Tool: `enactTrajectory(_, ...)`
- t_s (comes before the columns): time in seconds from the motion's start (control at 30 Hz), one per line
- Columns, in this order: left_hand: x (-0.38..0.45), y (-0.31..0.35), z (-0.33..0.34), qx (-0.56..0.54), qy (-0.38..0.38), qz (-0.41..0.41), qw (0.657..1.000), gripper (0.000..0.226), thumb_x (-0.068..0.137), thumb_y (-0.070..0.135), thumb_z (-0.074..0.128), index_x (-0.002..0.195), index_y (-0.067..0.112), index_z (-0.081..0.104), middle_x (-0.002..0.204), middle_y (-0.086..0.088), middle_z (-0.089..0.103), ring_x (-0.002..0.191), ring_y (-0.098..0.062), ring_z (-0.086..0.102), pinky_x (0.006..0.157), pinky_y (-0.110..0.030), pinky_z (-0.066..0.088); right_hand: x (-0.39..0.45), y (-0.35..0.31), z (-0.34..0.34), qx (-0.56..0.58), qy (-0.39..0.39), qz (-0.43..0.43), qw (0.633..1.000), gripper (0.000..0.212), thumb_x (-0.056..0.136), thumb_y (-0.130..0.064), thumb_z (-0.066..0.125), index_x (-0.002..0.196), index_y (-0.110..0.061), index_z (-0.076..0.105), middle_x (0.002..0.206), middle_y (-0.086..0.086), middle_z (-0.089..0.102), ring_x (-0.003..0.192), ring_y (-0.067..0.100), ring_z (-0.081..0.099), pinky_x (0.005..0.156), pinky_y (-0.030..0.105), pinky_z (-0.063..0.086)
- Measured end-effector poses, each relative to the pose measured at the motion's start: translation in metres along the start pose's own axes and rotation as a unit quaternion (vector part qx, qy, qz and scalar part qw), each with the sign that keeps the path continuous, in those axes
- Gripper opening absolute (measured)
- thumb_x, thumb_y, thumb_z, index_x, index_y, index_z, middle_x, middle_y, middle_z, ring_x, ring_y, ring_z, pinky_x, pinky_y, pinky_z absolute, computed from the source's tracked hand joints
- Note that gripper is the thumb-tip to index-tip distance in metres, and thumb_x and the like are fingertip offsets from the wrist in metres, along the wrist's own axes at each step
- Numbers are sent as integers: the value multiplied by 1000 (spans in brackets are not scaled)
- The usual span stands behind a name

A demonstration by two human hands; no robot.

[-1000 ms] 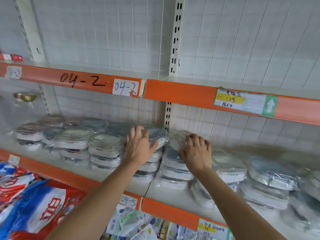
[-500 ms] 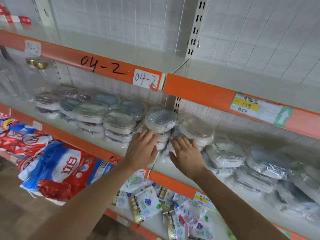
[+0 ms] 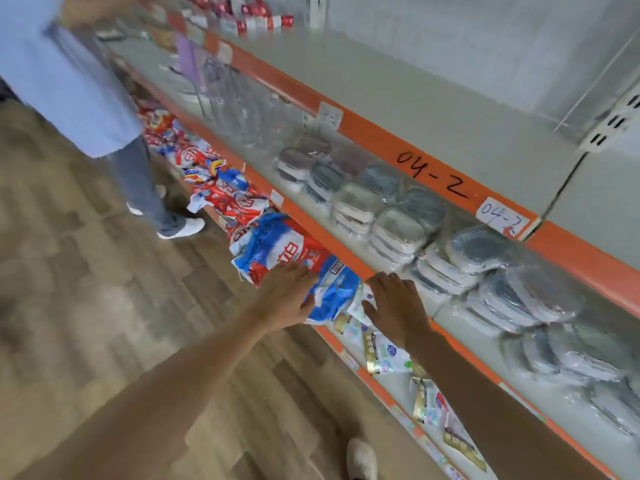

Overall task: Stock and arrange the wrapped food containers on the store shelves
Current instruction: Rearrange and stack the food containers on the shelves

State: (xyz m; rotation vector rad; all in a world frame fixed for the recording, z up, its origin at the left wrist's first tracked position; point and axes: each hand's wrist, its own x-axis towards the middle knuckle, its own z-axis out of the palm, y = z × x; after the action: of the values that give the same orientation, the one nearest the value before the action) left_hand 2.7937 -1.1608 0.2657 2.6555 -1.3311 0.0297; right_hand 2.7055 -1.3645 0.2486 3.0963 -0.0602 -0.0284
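Note:
Stacks of plastic-wrapped food containers (image 3: 398, 226) line the middle shelf (image 3: 349, 261) behind its orange edge, running from the left bay to the far right, where more wrapped containers (image 3: 533, 299) lie tilted. My left hand (image 3: 289, 292) hovers in front of the shelf edge, fingers straight, over a blue and red bag (image 3: 294, 251). My right hand (image 3: 396, 303) is beside it with fingers spread, just below the orange edge. Neither hand holds anything.
Another person (image 3: 69, 81) in a light shirt and jeans stands at the left on the wooden floor (image 3: 86, 306). Red and blue bags (image 3: 214, 181) spill from the lower shelf. Small packets (image 3: 384, 351) lie below. The upper shelf (image 3: 415, 98) labelled 04-2 is mostly bare.
Both hands have come off the container stacks and dropped below the shelf edge. The view has swung left and down, bringing the floor and the other person into sight.

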Motion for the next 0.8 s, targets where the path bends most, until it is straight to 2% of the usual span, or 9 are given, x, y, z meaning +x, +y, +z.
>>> enactTrajectory(0.07, -15, -33, -30, 8, 12, -24, 1000, 24, 81, 18, 61, 100, 3, 65, 89, -14, 64, 86, -33, 61, 74, -40, 50, 23, -32, -18, 11, 12, -12, 1000, 44, 95, -41, 39, 132, -17, 41, 130, -1, 47, 121, 20, 41, 93, 34, 29)
enactTrajectory(0.13, -24, -64, -57, 30, 18, -38, 999, 30, 87, 23, 55, 111, 6, 61, 102, -11, 61, 99, -30, 56, 83, -37, 46, 45, -60, -39, 27, 32, -31, 999, 45, 95, -40, 41, 132, -16, 41, 130, 1, 46, 121, 22, 40, 94, 36, 30)
enactTrajectory(0.23, -24, -95, -81, 9, 52, -42, 998, 28, 87, 19, 56, 111, 6, 63, 103, -10, 63, 100, -29, 56, 83, -34, 44, 78, -83, -67, 36, 78, -58, 995, 43, 95, -37, 42, 132, -16, 42, 132, 1, 46, 121, 20, 40, 96, 35, 29)
enactTrajectory(0.33, -14, -114, -84, 12, 48, -41, 998, 29, 88, 21, 55, 113, 9, 62, 103, -6, 63, 98, -24, 57, 81, -31, 44, 108, -87, -77, 46, 92, -54, 993, 43, 94, -37, 44, 132, -16, 43, 130, 1, 47, 121, 20, 40, 96, 35, 29)
enactTrajectory(0.43, 9, -135, -65, 38, 0, -39, 998, 33, 90, 29, 50, 118, 13, 58, 107, -2, 60, 102, -21, 55, 81, -32, 46, 134, -82, -61, 51, 63, -30, 996, 43, 94, -39, 44, 132, -17, 42, 130, -1, 45, 122, 19, 39, 97, 33, 29)
enactTrajectory(0.57, 66, -170, -34, 64, -66, -28, 995, 37, 92, 33, 48, 125, 16, 52, 117, 0, 56, 109, -21, 52, 83, -28, 41, 185, -67, -17, 84, 32, 16, 996, 45, 94, -39, 44, 134, -17, 40, 134, 1, 42, 124, 20, 37, 98, 34, 30)
enactTrajectory(0.7, 136, -208, -9, 64, -189, -25, 980, 45, 94, 30, 50, 134, 11, 45, 134, -9, 45, 121, -26, 46, 95, -37, 44, 241, -65, 16, 153, -7, 98, 983, 47, 94, -37, 47, 134, -14, 40, 135, 5, 40, 125, 23, 35, 98, 37, 31)
enactTrajectory(0.73, 151, -216, -5, 56, -208, -24, 976, 46, 93, 29, 51, 134, 9, 44, 135, -11, 42, 124, -27, 44, 98, -41, 43, 250, -68, 22, 164, -26, 112, 980, 47, 94, -37, 47, 134, -13, 39, 135, 5, 40, 126, 24, 35, 98, 37, 32)
enactTrajectory(0.8, 175, -232, 4, 30, -198, -31, 979, 46, 92, 27, 53, 133, 7, 45, 133, -13, 42, 125, -29, 43, 99, -43, 41, 265, -72, 30, 173, -52, 118, 976, 48, 93, -35, 49, 135, -13, 38, 135, 6, 40, 126, 24, 35, 98, 38, 33)
